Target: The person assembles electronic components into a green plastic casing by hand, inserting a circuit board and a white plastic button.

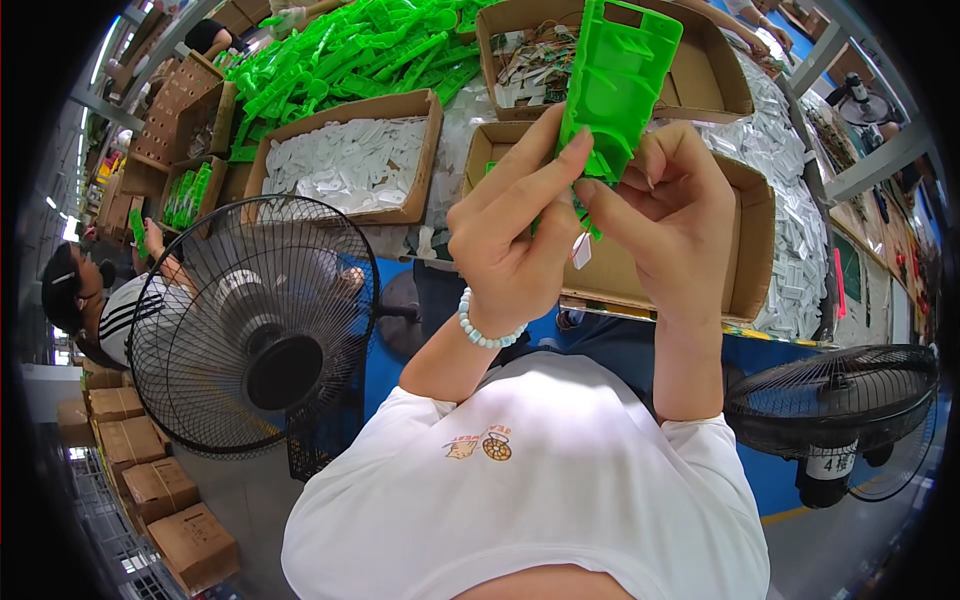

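Note:
A bright green plastic casing half [622, 75], long and hollow with ribs inside, is raised in front of me over the cardboard trays. My left hand [515, 235], with a beaded bracelet at the wrist, grips its lower left side, thumb and fingers closed around it. At the casing's lower end, my right hand [675, 215] is closed, its thumb and bent fingers pressed to the edge. Below the casing, between both hands, hangs a small white piece [582, 251]. Part of what the right fingertips touch is hidden.
Behind the hands lies a cardboard tray [755, 240]. Another tray [420, 175] holds white strips, and a farther one [700, 75] holds wired parts. Green casings [350, 60] are heaped at the back. Fans [265, 330] stand on both sides. A co-worker [130, 300] sits at left.

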`<state>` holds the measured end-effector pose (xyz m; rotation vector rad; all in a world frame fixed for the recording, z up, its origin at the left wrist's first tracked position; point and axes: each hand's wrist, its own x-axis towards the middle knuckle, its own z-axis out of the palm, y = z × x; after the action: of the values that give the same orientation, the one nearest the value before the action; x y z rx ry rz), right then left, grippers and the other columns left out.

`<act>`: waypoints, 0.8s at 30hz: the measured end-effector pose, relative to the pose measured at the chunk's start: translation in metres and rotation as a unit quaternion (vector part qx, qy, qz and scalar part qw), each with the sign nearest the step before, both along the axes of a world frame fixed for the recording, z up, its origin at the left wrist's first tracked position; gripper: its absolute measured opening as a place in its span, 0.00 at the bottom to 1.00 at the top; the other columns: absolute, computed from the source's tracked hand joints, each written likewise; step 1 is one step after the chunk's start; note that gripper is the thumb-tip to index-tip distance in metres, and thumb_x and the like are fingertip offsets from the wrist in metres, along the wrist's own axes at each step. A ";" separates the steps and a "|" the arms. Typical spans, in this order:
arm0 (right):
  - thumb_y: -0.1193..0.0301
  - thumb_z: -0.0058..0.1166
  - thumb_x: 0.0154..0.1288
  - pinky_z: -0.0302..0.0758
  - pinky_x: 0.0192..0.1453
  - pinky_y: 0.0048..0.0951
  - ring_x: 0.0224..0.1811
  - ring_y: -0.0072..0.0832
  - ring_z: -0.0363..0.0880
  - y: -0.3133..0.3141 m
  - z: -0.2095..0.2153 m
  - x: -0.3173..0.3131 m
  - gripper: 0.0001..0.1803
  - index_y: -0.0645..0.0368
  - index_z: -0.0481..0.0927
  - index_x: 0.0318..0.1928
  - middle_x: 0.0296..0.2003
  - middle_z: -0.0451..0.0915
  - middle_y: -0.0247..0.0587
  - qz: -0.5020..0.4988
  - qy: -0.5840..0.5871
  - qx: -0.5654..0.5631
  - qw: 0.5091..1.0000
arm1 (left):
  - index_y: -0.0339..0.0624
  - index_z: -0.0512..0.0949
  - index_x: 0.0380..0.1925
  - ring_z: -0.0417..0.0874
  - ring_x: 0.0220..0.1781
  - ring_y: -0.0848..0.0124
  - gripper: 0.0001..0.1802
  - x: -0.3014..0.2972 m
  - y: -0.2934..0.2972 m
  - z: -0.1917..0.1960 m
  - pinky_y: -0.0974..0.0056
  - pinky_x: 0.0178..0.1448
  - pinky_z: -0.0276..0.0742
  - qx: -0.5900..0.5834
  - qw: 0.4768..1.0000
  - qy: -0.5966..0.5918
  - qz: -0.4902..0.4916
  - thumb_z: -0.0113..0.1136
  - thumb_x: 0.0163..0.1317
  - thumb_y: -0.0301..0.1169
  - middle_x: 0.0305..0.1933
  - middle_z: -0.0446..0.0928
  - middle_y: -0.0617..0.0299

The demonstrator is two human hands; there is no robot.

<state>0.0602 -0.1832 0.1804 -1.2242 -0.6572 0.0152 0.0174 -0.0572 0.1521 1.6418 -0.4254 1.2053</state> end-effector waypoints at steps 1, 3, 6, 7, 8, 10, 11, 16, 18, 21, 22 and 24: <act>0.83 0.62 0.54 0.76 0.43 0.18 0.38 0.12 0.72 -0.001 -0.001 0.000 0.17 0.60 0.63 0.32 0.29 0.72 0.31 0.002 0.000 0.000 1.000 | 0.28 0.80 0.47 0.82 0.49 0.64 0.19 0.000 0.000 -0.001 0.68 0.51 0.75 -0.004 1.000 -0.006 0.013 0.51 0.55 0.14 0.56 0.76 0.35; 0.83 0.62 0.53 0.75 0.38 0.16 0.37 0.11 0.71 -0.003 -0.002 0.002 0.18 0.59 0.63 0.30 0.29 0.72 0.30 -0.010 -0.003 -0.059 0.998 | 0.30 0.82 0.46 0.85 0.41 0.66 0.20 0.003 0.000 -0.004 0.70 0.43 0.78 -0.007 1.000 -0.011 0.027 0.51 0.53 0.13 0.54 0.77 0.35; 0.83 0.63 0.52 0.72 0.33 0.15 0.35 0.10 0.71 0.002 -0.004 0.013 0.20 0.57 0.61 0.28 0.29 0.72 0.29 0.012 0.025 -0.023 0.999 | 0.29 0.78 0.52 0.84 0.45 0.66 0.22 0.012 -0.003 -0.007 0.67 0.49 0.77 -0.006 1.000 -0.013 0.017 0.50 0.55 0.12 0.55 0.77 0.38; 0.83 0.63 0.52 0.72 0.33 0.15 0.35 0.10 0.71 0.002 -0.005 0.020 0.20 0.57 0.61 0.28 0.29 0.72 0.29 0.010 0.026 -0.024 0.999 | 0.29 0.74 0.56 0.83 0.48 0.66 0.23 0.014 -0.007 -0.004 0.66 0.53 0.76 -0.134 0.987 0.021 -0.084 0.49 0.58 0.15 0.56 0.77 0.40; 0.83 0.63 0.51 0.71 0.33 0.15 0.34 0.11 0.71 -0.001 -0.007 0.029 0.21 0.56 0.60 0.28 0.30 0.73 0.29 0.033 0.032 -0.027 0.999 | 0.29 0.70 0.60 0.82 0.51 0.65 0.24 0.016 -0.009 -0.002 0.64 0.58 0.75 -0.258 0.947 0.056 -0.183 0.49 0.61 0.18 0.56 0.77 0.41; 0.84 0.63 0.50 0.72 0.33 0.17 0.34 0.13 0.74 -0.004 -0.008 0.037 0.22 0.53 0.58 0.26 0.30 0.75 0.30 0.087 0.057 -0.019 0.994 | 0.30 0.66 0.62 0.80 0.53 0.65 0.24 0.018 0.002 0.003 0.61 0.60 0.74 -0.293 0.913 0.089 -0.269 0.47 0.64 0.21 0.56 0.76 0.43; 0.84 0.63 0.50 0.72 0.33 0.17 0.34 0.13 0.74 -0.003 -0.008 0.039 0.22 0.53 0.58 0.26 0.30 0.75 0.30 0.087 0.058 -0.019 0.994 | 0.30 0.63 0.63 0.79 0.55 0.64 0.24 0.021 0.007 0.005 0.59 0.63 0.72 -0.324 0.870 0.121 -0.352 0.45 0.67 0.25 0.56 0.76 0.44; 0.81 0.63 0.52 0.73 0.41 0.21 0.35 0.17 0.76 0.002 -0.015 0.037 0.18 0.55 0.63 0.27 0.33 0.76 0.31 0.131 0.104 -0.015 0.986 | 0.32 0.67 0.59 0.80 0.54 0.60 0.20 0.038 0.014 -0.002 0.56 0.62 0.75 -0.318 0.845 0.186 -0.387 0.43 0.73 0.32 0.53 0.78 0.45; 0.79 0.63 0.54 0.73 0.41 0.21 0.35 0.16 0.75 -0.004 -0.017 0.034 0.14 0.57 0.67 0.30 0.33 0.76 0.31 0.102 0.108 -0.025 0.989 | 0.33 0.67 0.60 0.81 0.54 0.57 0.21 0.043 0.014 -0.007 0.53 0.61 0.76 -0.343 0.822 0.151 -0.428 0.43 0.74 0.37 0.52 0.78 0.44; 0.75 0.63 0.57 0.71 0.36 0.18 0.31 0.15 0.74 -0.019 -0.031 0.039 0.11 0.60 0.74 0.38 0.30 0.76 0.30 0.008 0.074 -0.058 0.996 | 0.34 0.65 0.62 0.80 0.54 0.54 0.25 0.048 0.021 -0.006 0.47 0.61 0.77 -0.348 0.833 0.100 -0.418 0.43 0.74 0.41 0.55 0.75 0.42; 0.73 0.63 0.58 0.69 0.32 0.17 0.29 0.13 0.72 -0.023 -0.037 0.041 0.13 0.61 0.76 0.42 0.27 0.75 0.28 -0.052 0.034 -0.081 0.995 | 0.34 0.65 0.62 0.80 0.54 0.54 0.25 0.047 0.025 -0.003 0.47 0.61 0.77 -0.346 0.835 0.099 -0.416 0.43 0.74 0.41 0.55 0.75 0.42; 0.71 0.63 0.59 0.66 0.29 0.17 0.26 0.12 0.71 -0.032 -0.043 0.039 0.13 0.60 0.77 0.43 0.23 0.73 0.26 0.002 0.059 -0.152 0.987 | 0.33 0.66 0.60 0.80 0.52 0.53 0.25 0.045 0.031 0.007 0.45 0.57 0.79 -0.318 0.845 0.076 -0.424 0.42 0.74 0.42 0.56 0.74 0.39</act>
<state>0.0990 -0.2154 0.1378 -1.5023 -0.5671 0.1963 0.0628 -0.0260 0.1587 0.7891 -0.5020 0.4431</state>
